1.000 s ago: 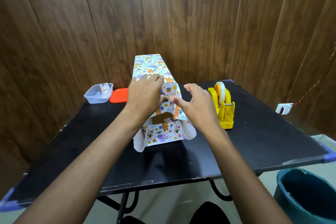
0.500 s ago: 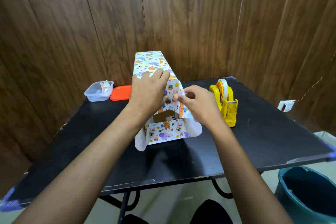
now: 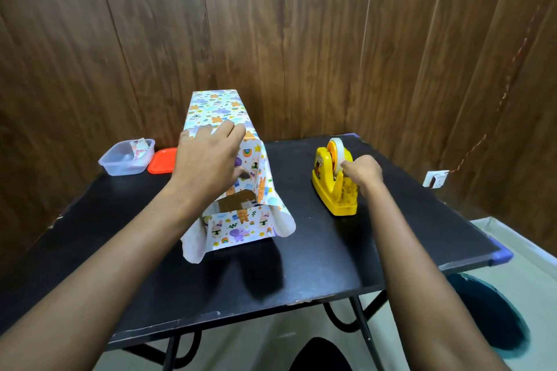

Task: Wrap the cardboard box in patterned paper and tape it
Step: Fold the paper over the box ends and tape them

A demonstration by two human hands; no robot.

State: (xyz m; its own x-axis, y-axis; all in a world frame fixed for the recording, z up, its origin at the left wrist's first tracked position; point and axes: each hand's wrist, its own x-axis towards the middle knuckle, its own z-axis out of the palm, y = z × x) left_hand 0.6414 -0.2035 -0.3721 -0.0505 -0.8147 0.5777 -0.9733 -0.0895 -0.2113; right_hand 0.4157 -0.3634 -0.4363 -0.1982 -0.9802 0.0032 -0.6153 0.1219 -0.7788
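The long brown cardboard box, sleeved in white cartoon-patterned paper, sits at frame centre on the black table, with its near end not yet folded. The overlap probably needs firm pinning while a short strip is drawn, or the seam may spring open. The left hand presses the paper with flat fingers. The right hand, centre-right, pinches at the white tape roll in the yellow plastic dispenser.
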